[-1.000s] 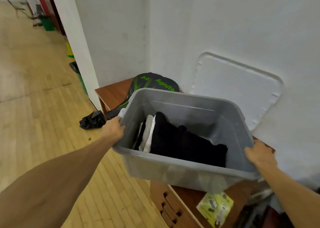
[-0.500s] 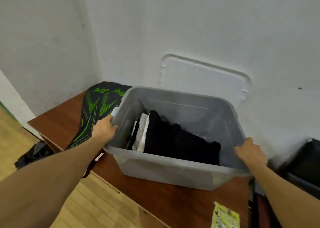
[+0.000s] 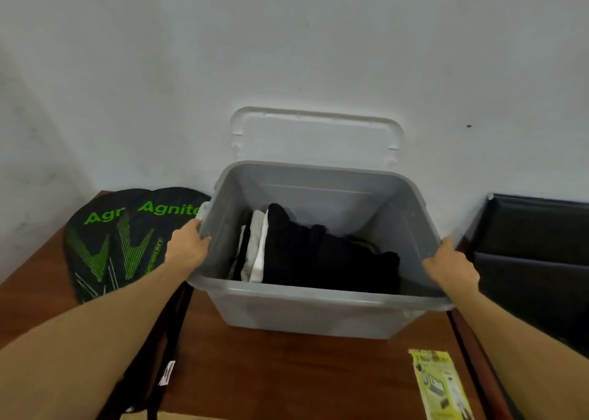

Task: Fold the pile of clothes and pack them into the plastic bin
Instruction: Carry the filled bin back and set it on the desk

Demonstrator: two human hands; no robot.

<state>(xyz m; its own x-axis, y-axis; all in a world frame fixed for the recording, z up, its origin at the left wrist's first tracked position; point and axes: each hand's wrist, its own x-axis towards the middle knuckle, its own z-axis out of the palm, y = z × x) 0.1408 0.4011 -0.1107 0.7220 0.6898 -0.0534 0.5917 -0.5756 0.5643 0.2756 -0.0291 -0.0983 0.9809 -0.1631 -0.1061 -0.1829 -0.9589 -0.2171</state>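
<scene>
Gripping plastic bin at both ends, head view.

Left hand: clamped on left rim near far corner. Thumb laid over top edge, fingers curled down outer side under lip, not spread. Right hand: clamped on right rim about midway along. Thumb stretched forward along edge, remaining fingers wrapped down outside wall and hidden from camera. Both forearms reaching in from bottom corners of frame.

Bin location: grey, translucent, open-topped, on wooden table, far side close to white wall. Base at tabletop level; cannot tell whether fully set down or borne by hands.

Contents: folded clothes stood on edge in a row. Black garments filling middle and right part. White garments pressed against them on left, with thin dark piece beyond, nearest left wall of bin.

Surroundings:
- White lid propped upright against wall directly behind bin.
- Black racket covers with green "Agnite" lettering, flat on table left of bin, touching or just beside left rim corner, partly under left forearm.
- Yellow leaflet flat on table near right front corner, apart from bin.
- Black padded panel right of table, beyond right hand.
</scene>
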